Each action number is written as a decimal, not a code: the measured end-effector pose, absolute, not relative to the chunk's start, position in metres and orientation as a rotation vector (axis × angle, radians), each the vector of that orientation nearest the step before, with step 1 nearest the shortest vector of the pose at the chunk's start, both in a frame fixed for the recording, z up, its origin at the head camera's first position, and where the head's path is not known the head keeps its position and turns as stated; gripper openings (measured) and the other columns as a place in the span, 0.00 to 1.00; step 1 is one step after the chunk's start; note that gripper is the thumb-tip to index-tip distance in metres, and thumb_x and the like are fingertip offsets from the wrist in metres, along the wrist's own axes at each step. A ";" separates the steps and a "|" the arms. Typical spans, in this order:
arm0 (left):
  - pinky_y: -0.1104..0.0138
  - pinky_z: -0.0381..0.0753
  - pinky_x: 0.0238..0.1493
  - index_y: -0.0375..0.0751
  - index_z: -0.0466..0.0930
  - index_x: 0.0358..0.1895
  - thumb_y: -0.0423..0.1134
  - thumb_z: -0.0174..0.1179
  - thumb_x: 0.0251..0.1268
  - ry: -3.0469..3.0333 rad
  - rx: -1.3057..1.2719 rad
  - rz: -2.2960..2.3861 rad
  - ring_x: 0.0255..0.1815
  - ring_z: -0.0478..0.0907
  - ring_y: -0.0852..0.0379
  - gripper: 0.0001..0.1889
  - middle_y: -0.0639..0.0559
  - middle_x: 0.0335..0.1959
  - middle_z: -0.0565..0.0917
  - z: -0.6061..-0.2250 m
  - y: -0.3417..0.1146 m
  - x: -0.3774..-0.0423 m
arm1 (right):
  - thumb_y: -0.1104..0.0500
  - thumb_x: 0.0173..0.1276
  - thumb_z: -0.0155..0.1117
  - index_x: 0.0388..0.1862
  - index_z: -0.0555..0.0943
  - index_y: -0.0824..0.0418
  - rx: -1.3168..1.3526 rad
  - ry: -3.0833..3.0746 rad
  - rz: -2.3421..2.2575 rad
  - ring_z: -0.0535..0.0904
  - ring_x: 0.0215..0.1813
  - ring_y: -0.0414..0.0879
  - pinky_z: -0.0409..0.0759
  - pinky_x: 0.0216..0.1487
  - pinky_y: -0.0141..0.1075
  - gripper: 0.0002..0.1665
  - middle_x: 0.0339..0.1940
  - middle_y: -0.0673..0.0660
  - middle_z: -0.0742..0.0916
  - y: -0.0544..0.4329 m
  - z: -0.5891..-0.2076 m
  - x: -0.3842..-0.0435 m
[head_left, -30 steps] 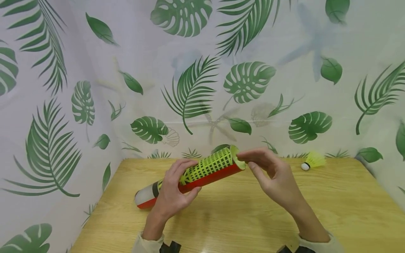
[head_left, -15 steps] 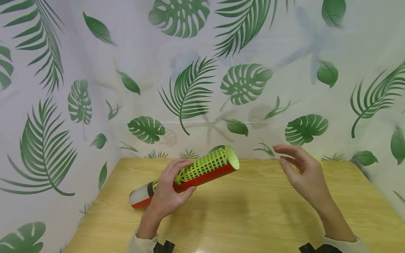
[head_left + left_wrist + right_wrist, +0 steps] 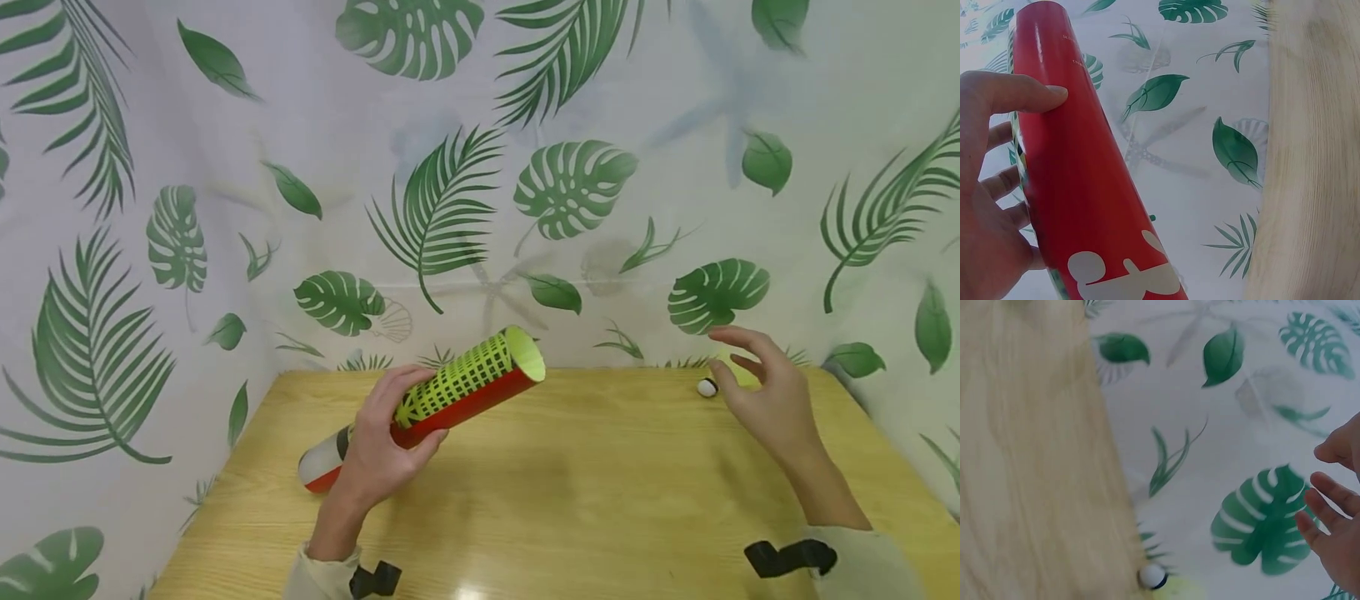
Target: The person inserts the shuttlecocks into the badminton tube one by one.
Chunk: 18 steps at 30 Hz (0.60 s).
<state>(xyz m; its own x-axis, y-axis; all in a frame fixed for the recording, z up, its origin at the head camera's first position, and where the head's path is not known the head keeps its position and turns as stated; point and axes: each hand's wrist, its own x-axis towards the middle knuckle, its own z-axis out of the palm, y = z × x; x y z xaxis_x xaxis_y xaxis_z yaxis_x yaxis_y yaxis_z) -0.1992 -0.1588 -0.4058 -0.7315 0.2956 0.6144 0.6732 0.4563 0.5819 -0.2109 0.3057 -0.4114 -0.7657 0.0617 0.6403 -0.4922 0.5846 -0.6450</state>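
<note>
My left hand [image 3: 386,450] grips a shuttlecock tube [image 3: 465,387], red below with a yellow-green and black grid above. The tube tilts up to the right, its yellow-green open mouth facing right and its grey end low at the left. In the left wrist view the thumb lies along the red side of the tube [image 3: 1079,150]. At the right my right hand [image 3: 772,404] hangs above the table, fingers parted and holding nothing. Just beyond it lies a yellow shuttlecock [image 3: 707,387], its skirt partly hidden by the fingers; its white cork [image 3: 1152,575] shows in the right wrist view.
A light wooden table [image 3: 585,500] spreads under both hands. Behind it and at the left hangs a white cloth [image 3: 465,333] printed with green leaves, meeting the table's back edge.
My right hand has moved from the tube's mouth rightward to the shuttlecock. The left hand still grips the tube, which has shifted slightly left in view.
</note>
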 end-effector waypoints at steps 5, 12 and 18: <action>0.56 0.79 0.57 0.49 0.74 0.68 0.32 0.76 0.52 -2.264 -0.802 -1.189 0.62 0.74 0.53 0.37 0.54 0.66 0.76 -0.404 -0.159 -0.198 | 0.68 0.70 0.65 0.61 0.81 0.64 0.228 -2.272 1.094 0.71 0.63 0.27 0.69 0.56 0.17 0.21 0.60 0.60 0.82 0.330 -0.432 -0.221; 0.58 0.79 0.56 0.48 0.75 0.68 0.31 0.76 0.53 -2.242 -0.808 -1.192 0.61 0.74 0.53 0.36 0.53 0.65 0.76 -0.404 -0.161 -0.198 | 0.62 0.75 0.63 0.63 0.79 0.65 0.095 -2.419 1.018 0.73 0.65 0.61 0.72 0.59 0.26 0.20 0.64 0.64 0.79 0.365 -0.462 -0.238; 0.57 0.78 0.57 0.49 0.75 0.67 0.32 0.76 0.52 -2.241 -0.800 -1.198 0.61 0.74 0.53 0.36 0.52 0.65 0.77 -0.404 -0.160 -0.197 | 0.63 0.75 0.61 0.61 0.78 0.69 0.094 -2.481 1.034 0.69 0.65 0.73 0.70 0.56 0.69 0.19 0.64 0.72 0.77 0.382 -0.475 -0.251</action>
<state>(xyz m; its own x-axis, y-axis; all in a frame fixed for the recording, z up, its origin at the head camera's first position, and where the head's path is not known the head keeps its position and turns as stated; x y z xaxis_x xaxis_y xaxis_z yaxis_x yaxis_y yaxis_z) -0.1967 -0.1604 -0.4042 -0.7183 0.2703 0.6411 0.6833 0.4479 0.5766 -0.2513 0.3816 -0.4750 -0.8972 0.1066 0.4286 -0.2293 0.7171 -0.6582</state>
